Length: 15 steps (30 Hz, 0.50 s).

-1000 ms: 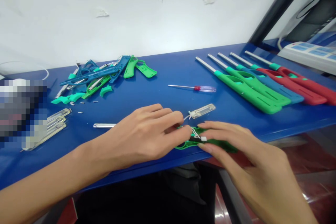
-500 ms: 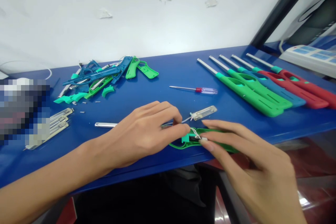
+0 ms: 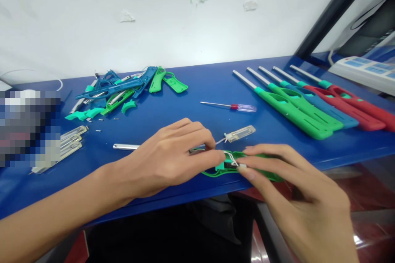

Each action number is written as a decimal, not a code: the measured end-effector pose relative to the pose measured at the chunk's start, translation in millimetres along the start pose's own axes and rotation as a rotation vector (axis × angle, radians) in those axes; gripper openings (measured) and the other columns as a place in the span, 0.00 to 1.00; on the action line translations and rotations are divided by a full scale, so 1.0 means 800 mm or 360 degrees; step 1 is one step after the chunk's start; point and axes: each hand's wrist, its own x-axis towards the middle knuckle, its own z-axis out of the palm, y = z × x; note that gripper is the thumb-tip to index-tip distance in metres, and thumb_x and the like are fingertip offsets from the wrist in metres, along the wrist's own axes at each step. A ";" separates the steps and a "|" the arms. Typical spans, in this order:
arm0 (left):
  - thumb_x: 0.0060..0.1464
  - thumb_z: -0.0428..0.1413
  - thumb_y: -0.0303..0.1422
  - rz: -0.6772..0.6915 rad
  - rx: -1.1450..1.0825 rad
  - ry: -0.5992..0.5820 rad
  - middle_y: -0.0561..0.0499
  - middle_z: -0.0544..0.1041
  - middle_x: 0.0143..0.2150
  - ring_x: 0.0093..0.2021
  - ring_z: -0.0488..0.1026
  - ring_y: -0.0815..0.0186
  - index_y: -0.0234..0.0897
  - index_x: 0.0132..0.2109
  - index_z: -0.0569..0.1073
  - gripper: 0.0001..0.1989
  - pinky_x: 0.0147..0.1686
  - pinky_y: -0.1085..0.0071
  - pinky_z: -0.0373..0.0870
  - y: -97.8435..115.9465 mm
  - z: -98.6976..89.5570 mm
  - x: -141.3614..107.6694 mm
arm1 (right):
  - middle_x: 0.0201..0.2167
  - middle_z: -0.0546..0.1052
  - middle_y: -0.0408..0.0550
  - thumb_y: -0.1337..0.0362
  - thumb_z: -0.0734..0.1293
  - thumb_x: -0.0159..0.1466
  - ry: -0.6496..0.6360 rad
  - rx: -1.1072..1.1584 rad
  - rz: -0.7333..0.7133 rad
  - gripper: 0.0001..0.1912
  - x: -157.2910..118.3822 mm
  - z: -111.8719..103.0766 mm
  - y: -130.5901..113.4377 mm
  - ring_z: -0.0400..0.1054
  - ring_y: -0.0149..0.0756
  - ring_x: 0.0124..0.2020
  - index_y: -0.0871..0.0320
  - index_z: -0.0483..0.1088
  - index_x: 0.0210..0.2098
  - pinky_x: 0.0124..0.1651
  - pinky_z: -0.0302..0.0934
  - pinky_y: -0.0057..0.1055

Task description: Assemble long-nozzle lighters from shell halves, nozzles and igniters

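Note:
A green half-shell of a gas lighter (image 3: 271,174) lies at the table's front edge, hollow side up. In it sit a teal trigger (image 3: 219,167) and a black igniter (image 3: 228,165) with a white end, and looped white wire (image 3: 230,156) runs over them. My left hand (image 3: 173,156) is closed over the shell's front end, thumb beside the trigger; its fingertips are partly hidden. The thumb and fingers of my right hand (image 3: 302,189) pinch the igniter's white end. A clear fuel tank (image 3: 240,133) on a thin tube lies just behind. The metal barrel (image 3: 125,146) sticks out left of my left hand.
Assembled lighters (image 3: 296,111) lie in a row at the right. A screwdriver (image 3: 243,108) rests mid-table. Blue and green shell parts (image 3: 115,88) are piled at the back left, and several clear tanks (image 3: 69,141) lie at the left. A power strip (image 3: 364,70) sits far right.
The camera view has shifted slightly. Both hands stay at the green shell, with only small finger movements around the trigger and the igniter.

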 end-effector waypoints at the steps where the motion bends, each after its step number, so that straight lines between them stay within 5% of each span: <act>1: 0.74 0.48 0.28 -0.0044 -0.0036 -0.0011 0.52 0.78 0.37 0.37 0.72 0.68 0.37 0.39 0.77 0.16 0.41 0.70 0.67 0.001 0.000 0.001 | 0.44 0.80 0.37 0.65 0.72 0.68 -0.0001 -0.0003 0.0000 0.07 0.000 0.000 0.000 0.76 0.27 0.43 0.43 0.79 0.41 0.38 0.71 0.20; 5: 0.73 0.50 0.30 -0.0215 -0.0131 -0.0036 0.54 0.77 0.35 0.35 0.71 0.70 0.37 0.38 0.76 0.14 0.42 0.71 0.66 0.004 -0.001 0.003 | 0.43 0.80 0.36 0.65 0.72 0.69 -0.0018 -0.0027 0.0001 0.06 0.000 0.000 0.000 0.75 0.27 0.42 0.43 0.79 0.40 0.36 0.70 0.19; 15: 0.73 0.46 0.24 0.0036 0.0085 0.0001 0.51 0.80 0.38 0.38 0.69 0.67 0.38 0.39 0.78 0.18 0.40 0.68 0.65 -0.002 -0.001 -0.002 | 0.42 0.81 0.35 0.63 0.72 0.69 -0.0088 -0.0072 -0.0038 0.06 0.002 -0.003 0.001 0.76 0.28 0.41 0.43 0.79 0.41 0.40 0.68 0.24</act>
